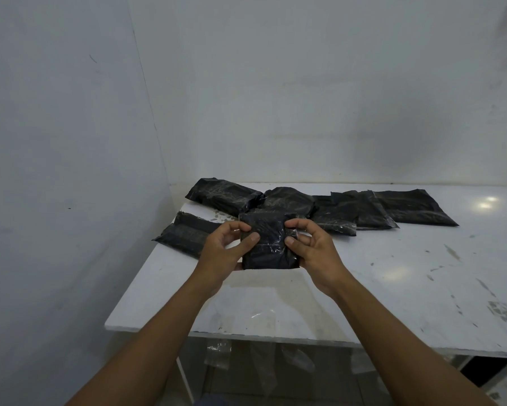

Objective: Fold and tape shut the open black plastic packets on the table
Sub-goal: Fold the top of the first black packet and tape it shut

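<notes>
The packet [268,244] is folded into a small, squarish black bundle and sits between the two hands, its face turned toward the camera. The left hand [227,250] grips its left edge, thumb pressed on the front and fingers curled round the upper corner. The right hand [315,250] grips the right edge the same way, thumb on the front and fingers curled over the top corner. A shiny clear film crosses the packet's face by the right thumb; whether it is tape cannot be told. Whether the packet's lower edge touches the tabletop [392,288] cannot be told either.

Just left of the left hand lies a flat packet [187,234], reaching the tabletop's left edge. Beyond the hands lie a plump packet [225,196] and a rounded packet [287,200], just beside each other. Beyond and right of the right hand, more packets [372,212] overlap in a row. The white tabletop is scuffed and stained. Clear plastic scraps [217,353] hang below its near edge.
</notes>
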